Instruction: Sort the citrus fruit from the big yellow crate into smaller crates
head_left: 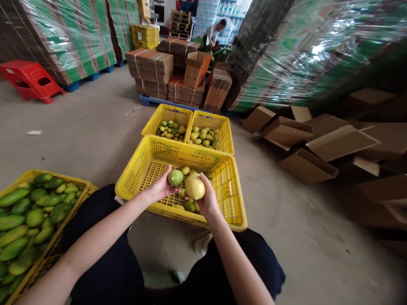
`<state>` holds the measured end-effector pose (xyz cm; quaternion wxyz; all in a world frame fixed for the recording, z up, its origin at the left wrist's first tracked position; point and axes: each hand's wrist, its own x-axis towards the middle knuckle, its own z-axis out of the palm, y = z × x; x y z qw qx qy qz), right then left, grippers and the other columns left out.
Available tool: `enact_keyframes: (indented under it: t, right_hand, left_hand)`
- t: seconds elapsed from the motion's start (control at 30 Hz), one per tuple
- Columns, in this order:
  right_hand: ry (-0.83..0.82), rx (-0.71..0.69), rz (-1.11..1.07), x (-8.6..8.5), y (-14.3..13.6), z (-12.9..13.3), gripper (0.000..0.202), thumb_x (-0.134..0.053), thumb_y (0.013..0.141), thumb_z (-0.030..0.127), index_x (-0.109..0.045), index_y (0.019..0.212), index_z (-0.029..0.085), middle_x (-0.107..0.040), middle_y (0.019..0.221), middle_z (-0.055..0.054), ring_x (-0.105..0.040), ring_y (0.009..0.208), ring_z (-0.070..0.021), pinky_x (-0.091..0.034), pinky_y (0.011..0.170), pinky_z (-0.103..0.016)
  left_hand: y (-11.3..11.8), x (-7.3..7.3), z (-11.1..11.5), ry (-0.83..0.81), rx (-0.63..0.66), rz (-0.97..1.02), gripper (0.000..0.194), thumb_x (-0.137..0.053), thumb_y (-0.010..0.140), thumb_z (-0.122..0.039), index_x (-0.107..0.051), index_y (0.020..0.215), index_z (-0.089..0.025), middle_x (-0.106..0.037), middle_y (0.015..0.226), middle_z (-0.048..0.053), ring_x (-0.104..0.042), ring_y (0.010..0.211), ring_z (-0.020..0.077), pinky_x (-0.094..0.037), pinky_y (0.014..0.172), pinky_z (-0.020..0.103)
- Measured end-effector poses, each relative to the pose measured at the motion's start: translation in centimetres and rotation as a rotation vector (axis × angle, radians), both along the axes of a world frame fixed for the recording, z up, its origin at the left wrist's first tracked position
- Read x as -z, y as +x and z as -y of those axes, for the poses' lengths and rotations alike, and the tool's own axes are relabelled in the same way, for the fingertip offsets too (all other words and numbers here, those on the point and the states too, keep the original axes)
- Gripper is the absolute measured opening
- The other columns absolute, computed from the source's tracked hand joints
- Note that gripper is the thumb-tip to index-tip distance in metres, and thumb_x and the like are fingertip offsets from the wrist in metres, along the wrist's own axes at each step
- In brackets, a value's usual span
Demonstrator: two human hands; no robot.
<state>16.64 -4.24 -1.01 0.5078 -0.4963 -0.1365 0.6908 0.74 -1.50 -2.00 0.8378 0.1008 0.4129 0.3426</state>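
Both hands are over a large yellow crate [237, 190] that stands between my knees. My left hand [161, 186] is closed round a round green fruit [175, 177]. Beside it, my right hand [208, 197] grips a larger pale yellow fruit [195, 187]. Under and behind the hands, several green and yellow fruits [190, 206] lie in the crate. Two smaller yellow crates touch its far side: the left one [149, 123] and the right one [227, 135] both hold green and yellow fruits.
At the left is a yellow crate [85, 186] of long green fruits. A red stool [30, 78] stands farther back. Stacked flat cartons [154, 65] are ahead, with a person [211, 34] behind them. Open cardboard boxes [288, 131] lie to the right.
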Motion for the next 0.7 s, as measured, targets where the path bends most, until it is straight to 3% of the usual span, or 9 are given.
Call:
enact_keyframes:
  t: [0.13,0.33,0.57,0.63,0.7]
  right_hand:
    - [-0.091,-0.042,-0.078,-0.4,-0.1,0.0,0.027,-0.058,0.088,0.041,-0.063,0.083,0.015,-0.065,0.056,-0.004,-0.060,0.040,-0.0188,-0.051,0.034,-0.028]
    - [-0.121,-0.056,-0.130,-0.1,0.4,0.0,0.028,-0.056,0.089,0.041,-0.066,0.087,0.015,-0.068,0.058,-0.007,-0.063,0.043,-0.0208,-0.053,0.036,-0.030]
    - [-0.088,-0.071,-0.132,0.5,0.5,0.0,0.027,-0.059,0.084,0.041,-0.065,0.090,0.015,-0.071,0.067,-0.008,-0.065,0.052,-0.0212,-0.054,0.042,-0.030]
    - [-0.021,-0.071,-0.089,0.7,0.7,0.1,0.027,-0.062,0.080,0.041,-0.064,0.092,0.017,-0.071,0.074,-0.008,-0.067,0.061,-0.0224,-0.057,0.048,-0.032]
    - [0.103,-0.016,0.107,0.9,1.0,0.2,0.032,-0.067,0.074,0.038,-0.061,0.099,0.021,-0.070,0.089,-0.005,-0.068,0.076,-0.0233,-0.059,0.059,-0.034]
  left_hand:
    - [0.4,0.0,-0.1,-0.017,-0.017,-0.029,0.059,-0.037,0.101,-0.055,-0.069,0.082,-0.009,-0.061,0.053,0.007,-0.055,0.036,0.0120,-0.044,0.035,0.019]
    - [0.5,0.8,-0.2,0.040,0.061,-0.074,0.065,-0.040,0.097,-0.063,-0.066,0.068,-0.012,-0.057,0.047,0.005,-0.042,0.027,0.0061,-0.027,0.028,0.016]
    - [0.9,0.6,-0.3,0.105,0.110,-0.138,0.060,-0.030,0.102,-0.056,-0.069,0.092,-0.010,-0.057,0.049,0.003,-0.048,0.030,0.0091,-0.032,0.032,0.018]
    - [0.8,0.4,-0.3,0.159,0.115,-0.162,0.048,-0.041,0.100,-0.052,-0.067,0.098,-0.012,-0.059,0.054,0.002,-0.049,0.031,0.0105,-0.032,0.032,0.019]
    - [0.6,0.2,-0.3,0.279,0.043,-0.209,0.026,-0.061,0.093,-0.039,-0.064,0.103,-0.015,-0.066,0.067,0.002,-0.056,0.038,0.0117,-0.040,0.038,0.020]
